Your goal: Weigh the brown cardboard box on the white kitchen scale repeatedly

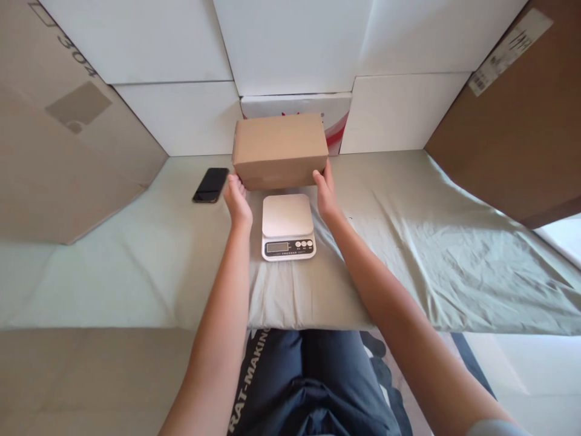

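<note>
A closed brown cardboard box [280,145] is held between my two hands, just behind a white kitchen scale [287,217]. My left hand [237,197] grips the box's lower left corner, its fingers partly hidden under the edge. At the lower right corner, my right hand [325,189] has its thumb on the front face and its fingers along the side. Nothing lies on the scale's platform, and its small display looks blank. Whether the box's far edge touches the table cannot be seen.
A dark smartphone [211,185] lies left of my left hand on the pale green cloth [385,242]. Large cardboard sheets stand at the left [68,157] and right [512,121]. White panels [290,42] and a white box with red marks [338,130] form the back.
</note>
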### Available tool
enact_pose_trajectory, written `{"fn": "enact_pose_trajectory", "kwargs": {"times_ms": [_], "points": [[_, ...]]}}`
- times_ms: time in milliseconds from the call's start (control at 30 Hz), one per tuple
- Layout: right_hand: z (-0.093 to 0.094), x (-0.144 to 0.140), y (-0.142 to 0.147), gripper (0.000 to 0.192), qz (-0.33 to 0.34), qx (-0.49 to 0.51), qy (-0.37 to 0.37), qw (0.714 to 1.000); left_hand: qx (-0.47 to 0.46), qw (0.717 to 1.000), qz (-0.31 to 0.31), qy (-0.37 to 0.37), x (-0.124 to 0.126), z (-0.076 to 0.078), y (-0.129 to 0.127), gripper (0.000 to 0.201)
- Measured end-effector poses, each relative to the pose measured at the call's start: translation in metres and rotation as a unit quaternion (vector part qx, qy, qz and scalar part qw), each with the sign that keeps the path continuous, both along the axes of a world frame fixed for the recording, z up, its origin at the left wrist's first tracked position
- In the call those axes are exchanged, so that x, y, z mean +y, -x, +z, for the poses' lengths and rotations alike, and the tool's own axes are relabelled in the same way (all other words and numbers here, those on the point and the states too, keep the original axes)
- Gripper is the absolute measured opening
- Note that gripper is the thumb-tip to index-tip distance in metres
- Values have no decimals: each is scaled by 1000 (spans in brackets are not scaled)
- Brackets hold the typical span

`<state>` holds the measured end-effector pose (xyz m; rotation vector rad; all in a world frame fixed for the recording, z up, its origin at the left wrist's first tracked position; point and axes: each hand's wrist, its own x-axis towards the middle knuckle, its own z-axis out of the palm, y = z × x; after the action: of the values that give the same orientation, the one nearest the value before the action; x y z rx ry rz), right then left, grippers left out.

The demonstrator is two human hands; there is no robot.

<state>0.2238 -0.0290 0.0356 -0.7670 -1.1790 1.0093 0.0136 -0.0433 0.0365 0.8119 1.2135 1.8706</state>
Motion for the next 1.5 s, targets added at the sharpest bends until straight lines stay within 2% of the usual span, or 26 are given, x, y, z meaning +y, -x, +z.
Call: {"fn": "enact_pose_trajectory", "kwargs": {"times_ms": [67,167,267,333,433,567,767,1000,1500], "points": [[8,-27,-2,63,-17,-14,-47,999,23,999,-16,-18,-27,-1,6,66],[2,-73,-8,64,-2,-49,-53,997,59,997,-31,-26,-77,-16,13,83],[-11,-103,-12,70,-14,-64,-55,996,79,996,14,-30,-114,-33,13,93],[-14,-112,-12,69,-31,-76,-66,994,96,994,47,-33,-124,-40,12,92],[-14,-115,-12,68,-53,-94,-78,991,125,989,72,-36,-123,-44,9,93],[-19,-118,-10,64,-76,-84,-49,992,146,986,79,-30,-120,-46,9,91],[-30,-121,-6,60,-75,-45,-22,996,161,982,93,-33,-120,-45,9,91],[-27,-117,-4,59,-54,-9,-1,998,155,984,83,-38,-116,-42,6,84],[-26,-115,-5,63,-69,-13,25,997,158,983,80,-38,-119,-44,7,77]]}}
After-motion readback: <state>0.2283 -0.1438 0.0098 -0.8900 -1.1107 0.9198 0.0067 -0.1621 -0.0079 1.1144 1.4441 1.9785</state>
